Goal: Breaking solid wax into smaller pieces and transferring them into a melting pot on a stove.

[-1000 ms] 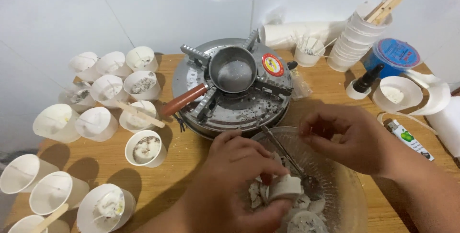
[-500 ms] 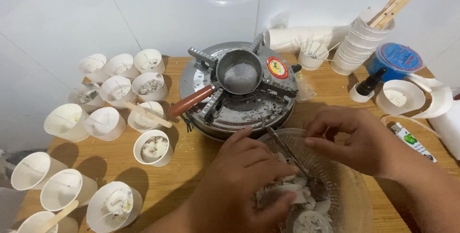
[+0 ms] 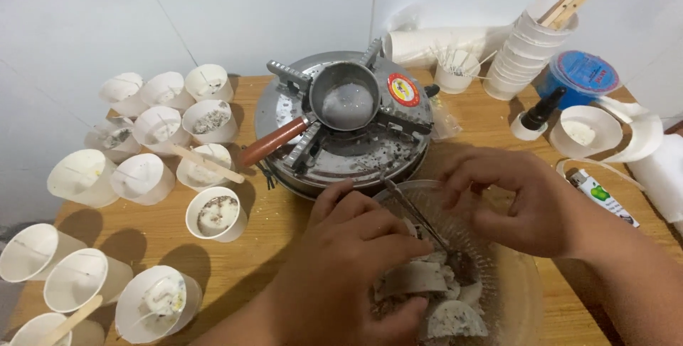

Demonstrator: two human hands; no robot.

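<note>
Wax chunks (image 3: 427, 285), grey-white and broken, lie in a glass bowl (image 3: 519, 296) at the near edge of the wooden table (image 3: 263, 246), just in front of a round metal stove (image 3: 341, 154) carrying a small pot (image 3: 345, 104). The left hand (image 3: 341, 275) is clamped on one chunk inside the bowl. The right hand (image 3: 519, 200) hovers above the bowl's far rim with fingers curled and nothing in its grasp, beside a metal spoon (image 3: 420, 221) leaning in the bowl; white paper cups (image 3: 142, 175) crowd the table's left side.

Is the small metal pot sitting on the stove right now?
Yes, the small metal pot with the reddish-brown handle rests on the prongs of the round stove, behind the glass bowl.
</note>
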